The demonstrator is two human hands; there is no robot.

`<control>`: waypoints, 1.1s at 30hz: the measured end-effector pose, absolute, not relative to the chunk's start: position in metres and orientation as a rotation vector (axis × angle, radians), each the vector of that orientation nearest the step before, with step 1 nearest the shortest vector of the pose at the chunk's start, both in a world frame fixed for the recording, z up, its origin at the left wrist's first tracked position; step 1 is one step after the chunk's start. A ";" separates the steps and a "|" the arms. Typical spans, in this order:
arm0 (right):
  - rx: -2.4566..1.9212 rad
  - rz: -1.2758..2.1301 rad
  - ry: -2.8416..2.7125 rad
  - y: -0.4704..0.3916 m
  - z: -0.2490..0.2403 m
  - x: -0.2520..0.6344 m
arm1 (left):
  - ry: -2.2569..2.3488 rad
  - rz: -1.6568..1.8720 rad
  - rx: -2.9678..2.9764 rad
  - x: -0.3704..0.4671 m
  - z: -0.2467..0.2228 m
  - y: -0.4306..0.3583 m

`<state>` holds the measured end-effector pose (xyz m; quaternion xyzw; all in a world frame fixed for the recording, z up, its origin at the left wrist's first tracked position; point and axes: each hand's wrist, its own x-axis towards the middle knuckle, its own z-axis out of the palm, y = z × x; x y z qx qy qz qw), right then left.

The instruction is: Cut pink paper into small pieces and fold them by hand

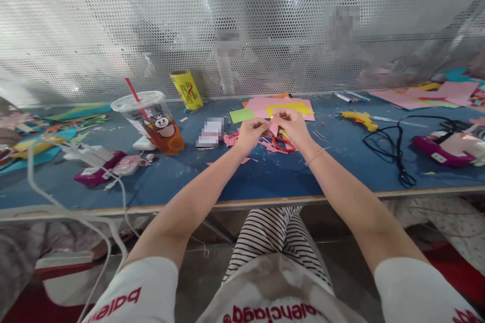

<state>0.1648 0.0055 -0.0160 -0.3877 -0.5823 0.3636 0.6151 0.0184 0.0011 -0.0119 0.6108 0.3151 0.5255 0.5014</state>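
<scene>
Between my two hands is a small piece of pink paper, raised above the blue table. The fingers of my left hand pinch its left side. My right hand pinches it from the right, with the fingertips close to those of the left. Below the hands lie red-handled scissors, partly hidden, among pink paper scraps. Just beyond are stacked sheets of coloured paper: a yellow sheet, a pink sheet and a green sheet.
A drink cup with a red straw, a phone and a yellow tube stand or lie to the left. On the right are a yellow glue gun, a black cable and a purple power strip. Perforated metal borders the back.
</scene>
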 end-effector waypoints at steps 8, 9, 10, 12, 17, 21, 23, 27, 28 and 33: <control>-0.863 0.812 -1.301 0.000 -0.008 0.166 | 0.787 1.278 1.621 0.019 -0.010 0.000; -0.870 0.830 -1.302 0.000 -0.008 0.166 | 0.803 1.296 1.621 0.019 -0.010 0.001; -0.875 0.874 -1.315 -0.001 -0.007 0.166 | 0.824 1.320 1.625 0.019 -0.010 0.002; -0.867 1.010 -1.377 -0.003 -0.005 0.166 | 0.887 1.392 1.647 0.017 -0.009 0.004; -0.791 1.089 -1.505 -0.009 -0.004 0.162 | 0.996 1.545 1.756 0.014 -0.005 0.002; -0.834 0.911 -1.509 -0.004 -0.008 0.162 | 0.958 1.545 1.707 0.017 -0.006 -0.001; -0.880 0.733 -1.526 -0.001 -0.010 0.164 | 0.870 1.492 1.573 0.019 -0.007 0.000; -0.972 0.408 -1.604 -0.002 -0.010 0.170 | 0.695 1.292 1.261 0.020 -0.008 0.001; -0.978 0.356 -1.632 -0.003 -0.009 0.171 | 0.662 1.243 1.220 0.020 -0.008 0.001; -0.947 0.208 -1.761 0.001 -0.009 0.177 | 0.648 1.203 1.140 0.017 -0.008 0.002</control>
